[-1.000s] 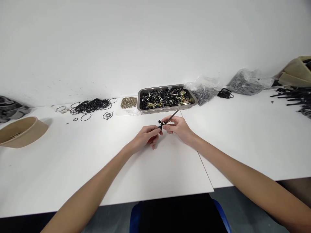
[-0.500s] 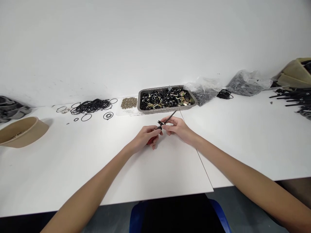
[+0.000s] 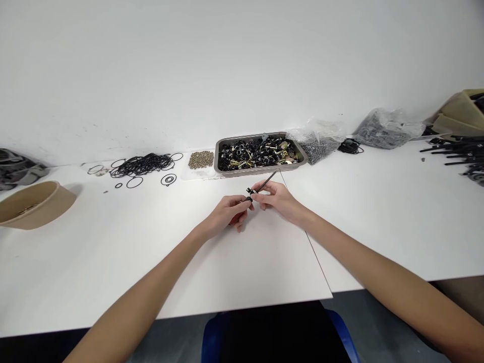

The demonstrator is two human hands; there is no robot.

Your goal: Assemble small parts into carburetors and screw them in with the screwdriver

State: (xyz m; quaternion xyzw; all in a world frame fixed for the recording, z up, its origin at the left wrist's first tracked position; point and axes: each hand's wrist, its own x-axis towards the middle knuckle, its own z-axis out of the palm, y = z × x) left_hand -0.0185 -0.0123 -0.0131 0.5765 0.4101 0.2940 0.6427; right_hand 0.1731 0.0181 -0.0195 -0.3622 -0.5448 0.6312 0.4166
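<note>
You have a thin black rod with a small black fitting at its near end pinched between both hands over the middle of the white table, just short of the far edge where the parts lie. Your right hand has thumb and forefinger pressed together on the rod close behind the fitting, and your left hand closes its fingertips on the fitting end itself, the other fingers curled under. Judging by its slimness, the piece is light and stiff but easy to bend or let spin, so grip it near the fitting, not out at the free tip, which points toward the shallow grey metal tray of black and brass-coloured small parts. Smooth and narrow, it may slip between bare fingertips. What the fitting is you cannot make out: it is tiny and half covered by your fingers, and where the two hands meet is hidden too. The contents of the clear plastic bags of dark pieces toward the far right edge are blurred, and the heap of black rubber rings at the far left is a tangle.
</note>
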